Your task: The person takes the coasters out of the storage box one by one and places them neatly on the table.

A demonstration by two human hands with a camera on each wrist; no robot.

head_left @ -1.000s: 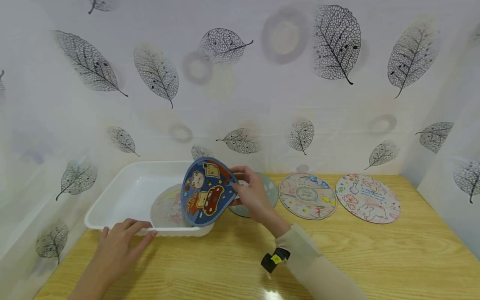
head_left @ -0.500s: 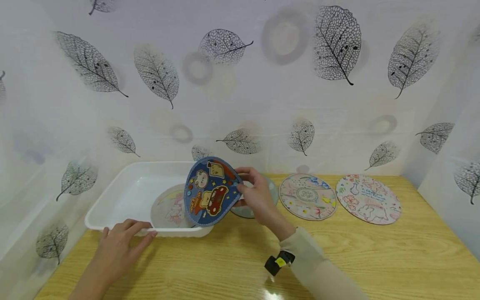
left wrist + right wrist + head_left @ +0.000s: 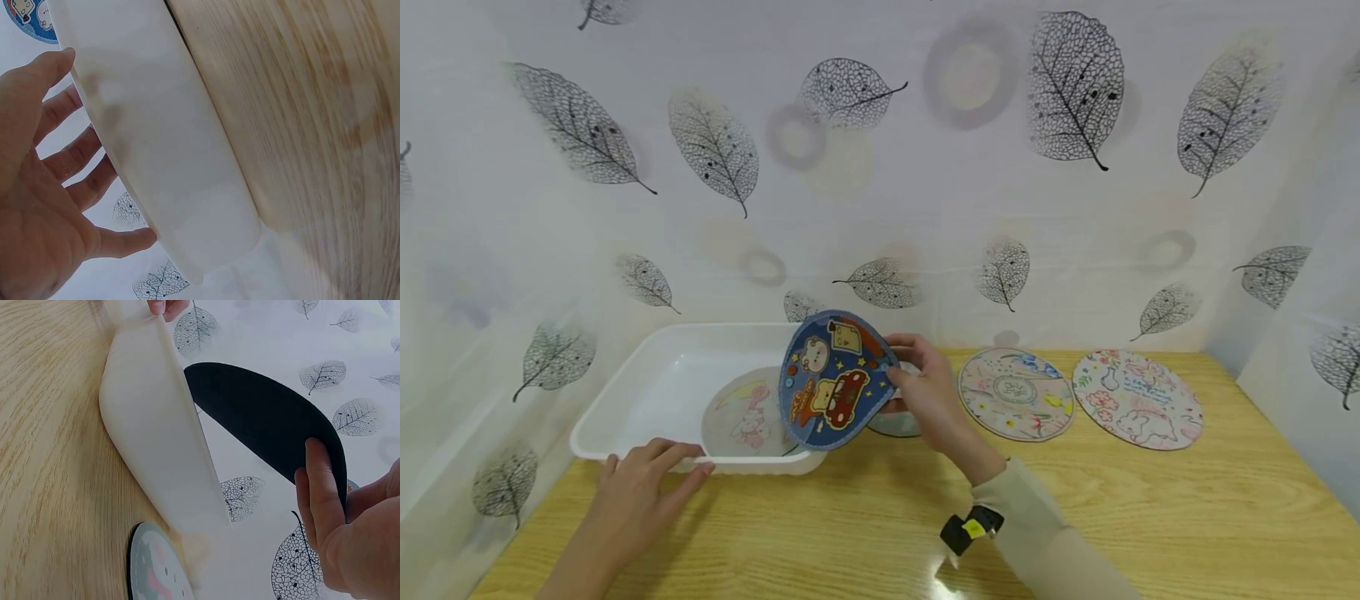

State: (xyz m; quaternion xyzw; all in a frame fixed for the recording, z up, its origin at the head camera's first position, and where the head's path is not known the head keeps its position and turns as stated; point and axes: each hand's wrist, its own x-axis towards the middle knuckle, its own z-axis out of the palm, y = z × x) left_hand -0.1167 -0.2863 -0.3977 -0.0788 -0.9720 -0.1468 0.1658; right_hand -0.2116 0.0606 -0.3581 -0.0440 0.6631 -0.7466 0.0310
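With our right hand point(image 3: 931, 402) we pinch the blue mat point(image 3: 831, 379), tilted at the right end of the white tray point(image 3: 662, 392). Our left hand point(image 3: 638, 485) rests loosely on its near rim point(image 3: 760, 460).

Glossy plastic tray point(image 3: 655, 392), mat point(image 3: 265, 419) matt underneath

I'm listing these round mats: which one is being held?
The dark blue mat with the red car, gripped by the right hand. Other visible mats are paler, lying in the white tray or on the wooden table.
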